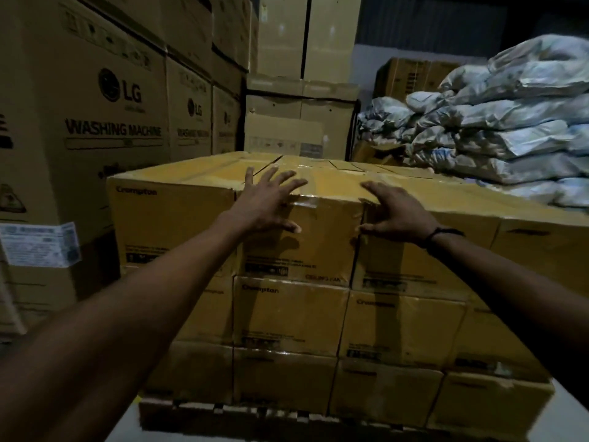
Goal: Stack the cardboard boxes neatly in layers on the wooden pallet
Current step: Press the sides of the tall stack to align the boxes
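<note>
Yellow-brown cardboard box [299,237], middle of the top layer, sits flush between its neighbours on the dim wooden pallet [223,413]. Both hands lie spread and flat over its front top edge, left hand [271,202] and right hand [398,212] apart, gripping nothing. A hard shove could push this box past the row's face, leaving the layer uneven; the glossy tape may let palms slip.

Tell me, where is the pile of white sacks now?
In the head view, the white sacks lie piled at the upper right, behind the stacked cardboard boxes, beyond the right hand.
</note>
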Motion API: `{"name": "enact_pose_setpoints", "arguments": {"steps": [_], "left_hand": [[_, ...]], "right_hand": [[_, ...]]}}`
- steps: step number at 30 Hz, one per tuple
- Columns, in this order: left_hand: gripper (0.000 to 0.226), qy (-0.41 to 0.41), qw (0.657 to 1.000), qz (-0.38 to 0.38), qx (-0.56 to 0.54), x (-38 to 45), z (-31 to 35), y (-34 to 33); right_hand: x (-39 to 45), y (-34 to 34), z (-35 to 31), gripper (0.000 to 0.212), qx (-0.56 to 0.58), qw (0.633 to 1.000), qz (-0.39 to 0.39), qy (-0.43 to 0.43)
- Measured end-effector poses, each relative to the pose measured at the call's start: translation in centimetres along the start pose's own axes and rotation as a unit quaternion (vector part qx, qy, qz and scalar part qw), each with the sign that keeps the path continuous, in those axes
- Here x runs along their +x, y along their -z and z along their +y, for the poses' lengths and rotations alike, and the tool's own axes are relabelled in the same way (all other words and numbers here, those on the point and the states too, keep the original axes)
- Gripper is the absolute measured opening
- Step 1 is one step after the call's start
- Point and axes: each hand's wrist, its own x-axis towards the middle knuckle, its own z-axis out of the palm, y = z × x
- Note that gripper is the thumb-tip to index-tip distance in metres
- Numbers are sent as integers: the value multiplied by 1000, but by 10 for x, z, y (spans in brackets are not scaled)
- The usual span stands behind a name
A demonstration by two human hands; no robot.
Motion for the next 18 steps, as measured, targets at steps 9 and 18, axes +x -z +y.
{"name": "enact_pose_setpoints", "arguments": {"steps": [9,18], "left_hand": [[107,-12,985,-166,-44,22,-2,2],[110,10,966,-248,-78,19,-59,30]], "right_hand": [[29,-1,20,74,104,991,-84,14],[45,4,28,64,145,979,-146,-12]]}}
